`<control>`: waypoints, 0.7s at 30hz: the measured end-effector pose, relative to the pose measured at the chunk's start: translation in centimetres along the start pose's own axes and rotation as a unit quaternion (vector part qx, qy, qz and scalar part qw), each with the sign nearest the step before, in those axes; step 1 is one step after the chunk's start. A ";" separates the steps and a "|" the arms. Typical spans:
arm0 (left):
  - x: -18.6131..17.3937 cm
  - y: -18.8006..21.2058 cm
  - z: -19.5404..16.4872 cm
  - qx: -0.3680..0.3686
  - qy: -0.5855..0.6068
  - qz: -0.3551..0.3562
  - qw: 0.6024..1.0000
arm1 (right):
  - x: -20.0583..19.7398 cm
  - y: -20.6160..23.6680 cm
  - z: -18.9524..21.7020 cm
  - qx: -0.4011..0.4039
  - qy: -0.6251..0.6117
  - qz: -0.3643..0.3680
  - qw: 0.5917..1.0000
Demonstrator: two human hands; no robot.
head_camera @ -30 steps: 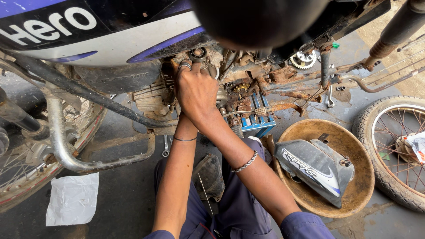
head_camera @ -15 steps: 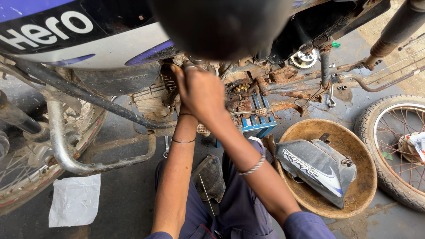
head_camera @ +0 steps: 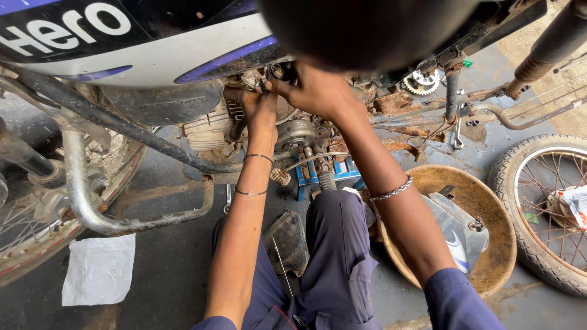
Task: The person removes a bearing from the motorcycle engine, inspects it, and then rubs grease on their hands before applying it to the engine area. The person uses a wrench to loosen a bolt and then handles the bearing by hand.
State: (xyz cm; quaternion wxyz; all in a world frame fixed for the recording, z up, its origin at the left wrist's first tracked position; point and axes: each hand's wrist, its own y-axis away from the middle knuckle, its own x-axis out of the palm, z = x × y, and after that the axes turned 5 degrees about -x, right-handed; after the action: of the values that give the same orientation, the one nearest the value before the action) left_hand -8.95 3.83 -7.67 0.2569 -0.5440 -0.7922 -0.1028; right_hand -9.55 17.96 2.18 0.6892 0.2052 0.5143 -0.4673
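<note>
I crouch beside a stripped motorcycle engine [head_camera: 295, 133] under a white and purple body panel [head_camera: 153, 52]. My left hand [head_camera: 260, 105] reaches up to the top of the engine, fingers closed around a small metal part there. Just to its right, my right hand [head_camera: 317, 91] pushes its fingertips into the same dark gap; the fingers are partly hidden. Both wrists carry thin bangles. A dark round shape [head_camera: 367, 30] at the top blocks the view above the hands.
A chrome crash guard [head_camera: 92, 211] and a spoked wheel [head_camera: 36, 244] stand at the left. A blue stand [head_camera: 312, 176] sits under the engine. A rusty round pan [head_camera: 495, 201] holds a side cover [head_camera: 455, 235]. A loose wheel [head_camera: 544, 208], a spanner [head_camera: 457, 135] and white paper [head_camera: 101, 269] lie about.
My hands were stacked together on the engine; now they are apart, the left one further left and the right one higher. The view has shifted closer.
</note>
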 end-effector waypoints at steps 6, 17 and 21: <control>-0.8 -0.2 0.6 -0.009 0.060 0.033 0.998 | -0.4 -0.3 1.1 -0.071 0.025 -0.053 0.996; -1.0 -0.2 0.0 -0.061 0.044 0.025 0.997 | -2.1 0.6 2.2 -0.002 0.022 -0.011 1.000; -1.2 -0.3 -0.3 -0.074 0.049 0.015 0.996 | -2.6 0.9 1.9 -0.107 0.052 0.019 0.993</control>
State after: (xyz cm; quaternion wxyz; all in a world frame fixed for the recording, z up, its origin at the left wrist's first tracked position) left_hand -8.78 2.56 -8.00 0.2557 -0.5674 -0.7609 -0.1836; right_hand -7.90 18.09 5.02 0.6882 0.1635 0.5927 -0.3852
